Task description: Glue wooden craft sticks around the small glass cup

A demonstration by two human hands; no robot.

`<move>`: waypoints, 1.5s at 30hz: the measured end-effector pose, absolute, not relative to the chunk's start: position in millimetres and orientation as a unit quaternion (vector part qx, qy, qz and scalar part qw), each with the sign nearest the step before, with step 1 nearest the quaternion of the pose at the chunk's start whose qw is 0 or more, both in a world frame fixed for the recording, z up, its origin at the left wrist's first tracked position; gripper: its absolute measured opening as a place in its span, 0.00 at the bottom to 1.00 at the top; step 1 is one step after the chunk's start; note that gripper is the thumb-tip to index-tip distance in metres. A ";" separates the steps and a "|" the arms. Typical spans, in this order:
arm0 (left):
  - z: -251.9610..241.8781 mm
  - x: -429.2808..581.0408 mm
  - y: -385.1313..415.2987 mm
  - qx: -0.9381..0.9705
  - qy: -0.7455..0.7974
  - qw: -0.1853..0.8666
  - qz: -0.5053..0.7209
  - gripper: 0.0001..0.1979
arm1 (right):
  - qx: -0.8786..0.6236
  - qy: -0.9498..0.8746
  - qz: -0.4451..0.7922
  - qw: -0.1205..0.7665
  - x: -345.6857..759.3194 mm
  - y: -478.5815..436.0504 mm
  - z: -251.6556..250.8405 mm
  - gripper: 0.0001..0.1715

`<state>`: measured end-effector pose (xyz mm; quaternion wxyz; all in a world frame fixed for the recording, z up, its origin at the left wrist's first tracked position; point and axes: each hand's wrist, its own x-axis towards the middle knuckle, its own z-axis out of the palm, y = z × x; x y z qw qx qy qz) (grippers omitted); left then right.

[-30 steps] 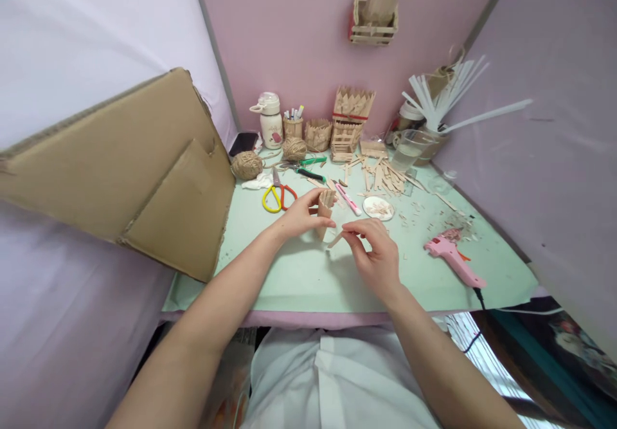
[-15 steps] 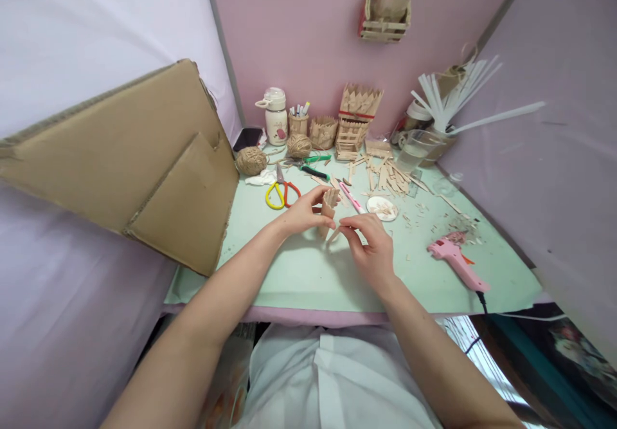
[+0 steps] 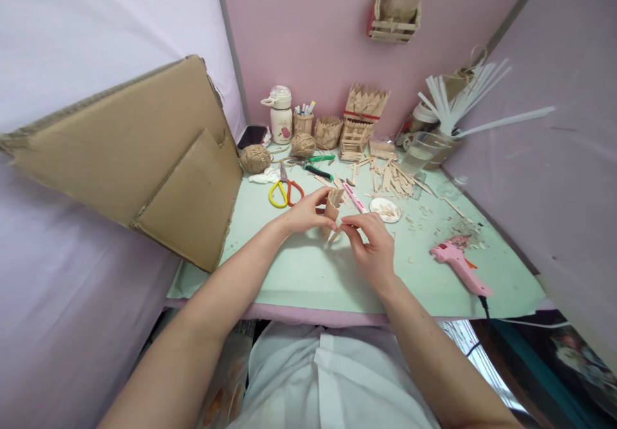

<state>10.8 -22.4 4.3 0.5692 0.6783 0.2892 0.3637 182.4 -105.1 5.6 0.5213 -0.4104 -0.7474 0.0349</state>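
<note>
My left hand (image 3: 304, 213) is closed around a small upright piece built of pointed wooden sticks (image 3: 332, 202), which stands on the pale green mat (image 3: 308, 274). My right hand (image 3: 370, 246) pinches one loose wooden stick (image 3: 334, 234) and holds its tip against the base of that piece. Both hands meet at the middle of the mat.
A folded cardboard sheet (image 3: 144, 152) leans over the mat's left side. Yellow and red scissors (image 3: 284, 192), a pink cutter (image 3: 355, 200), a pile of wooden sticks (image 3: 390, 178), twine balls (image 3: 255, 157) and a white dish (image 3: 384, 209) lie behind the hands. A pink glue gun (image 3: 460, 265) lies at right.
My right hand has moved the loose stick left and away from me, up to the stick piece. The camera has shifted slightly; my left hand keeps its hold.
</note>
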 end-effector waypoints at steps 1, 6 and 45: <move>4.9 10.6 -22.6 0.677 0.291 0.571 0.362 0.37 | -0.412 -0.747 0.034 0.520 182.4 -104.8 5.5 0.06; 7.7 9.4 -22.9 0.681 0.290 0.577 0.344 0.37 | -0.416 -0.746 0.030 0.519 181.1 -103.9 5.6 0.06; 6.3 10.1 -28.3 0.722 0.313 0.543 0.295 0.35 | -0.418 -0.743 -0.056 0.520 179.2 -97.5 3.1 0.05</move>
